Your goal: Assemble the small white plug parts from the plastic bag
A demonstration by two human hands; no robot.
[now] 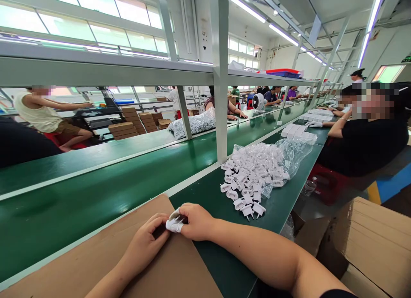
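Over the near sheet of cardboard (128,255), my two hands meet around a small white plug (175,220) with thin metal pins. My right hand (198,222) grips it between thumb and fingers, and white coverings are on its fingertips. From the other side, my left hand (149,242) is closed in a pinch at the plug's edge; its fingertips partly hide the contact. Beyond my right hand lies a heap of similar white two-pin plugs (244,178), spilling from a clear plastic bag (289,159) on the green tabletop (205,204).
A metal post (220,75) rises beside the heap, carrying a shelf (112,71). The green conveyor belt (105,204) runs along the left. Cardboard boxes (375,233) stand at lower right. A co-worker (369,135) sits farther along near white parts (297,132).
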